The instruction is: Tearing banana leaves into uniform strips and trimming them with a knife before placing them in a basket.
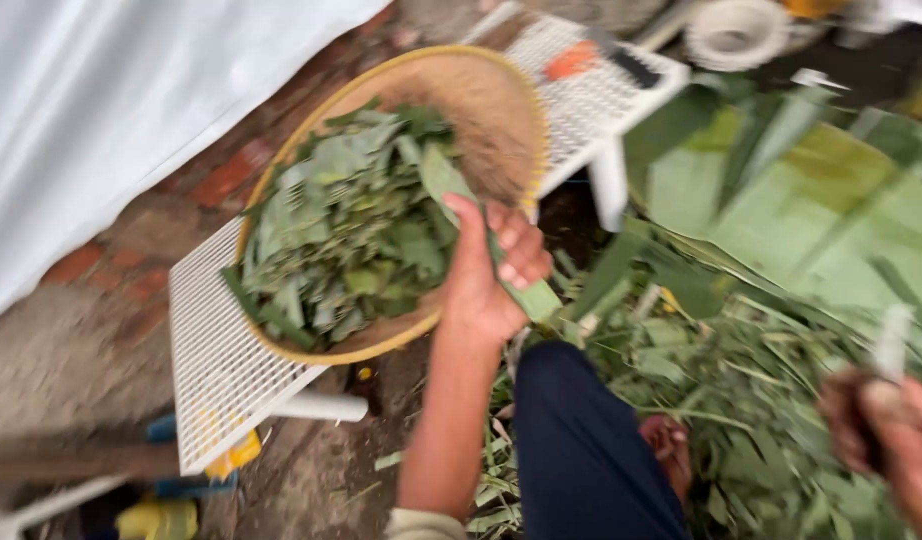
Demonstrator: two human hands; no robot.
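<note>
My left hand (pixel 486 270) is closed around a long strip of green leaf (pixel 451 185), held over the rim of a round woven basket (pixel 496 105). The basket is partly filled with several cut green leaf pieces (pixel 346 230) and rests tilted on a white perforated rack (pixel 216 360). My right hand (pixel 886 430) is at the lower right, blurred, gripping a dark-handled tool with a pale blade (pixel 891 345); what tool it is I cannot tell. My knee in dark blue trousers (pixel 581 450) is between the two hands.
A heap of green stalks and leaf scraps (pixel 741 390) covers the ground at right, with large banana-type leaves (pixel 811 190) behind it. A white sheet (pixel 111 90) hangs at upper left over a brick floor (pixel 111 260). Yellow and blue objects (pixel 171 515) lie under the rack.
</note>
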